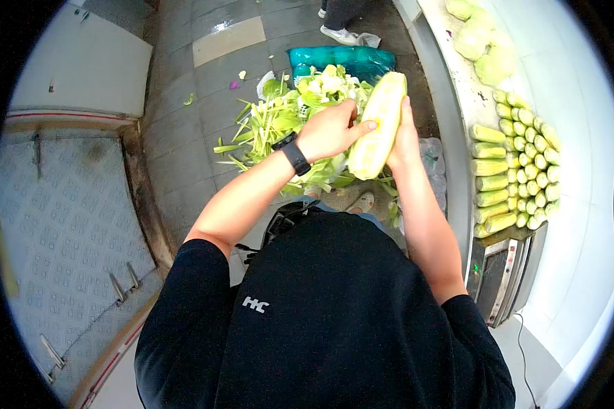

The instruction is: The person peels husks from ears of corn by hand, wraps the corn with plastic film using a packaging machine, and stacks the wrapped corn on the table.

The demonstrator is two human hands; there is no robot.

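A long pale-green vegetable (381, 126), with a glossy, film-like surface and yellowish streaks, is held tilted in front of my body; I cannot tell its exact kind. My right hand (405, 140) grips it along its right side, the fingers mostly hidden behind it. From the left, my left hand (331, 129) presses its thumb against the vegetable's face, with the other fingers curled. Below both hands spreads a heap of loose green leaves and strips (286, 112). A dark watch (292, 153) is strapped on my left wrist.
Similar long green vegetables (525, 167) are stacked on the right-hand counter (450, 48), with round green heads (481, 41) beyond. A teal bundle (344, 61) lies on the tiled floor (174, 143). Another person's shoe (339, 34) shows at the top. A metal-doored cabinet (75, 225) stands left.
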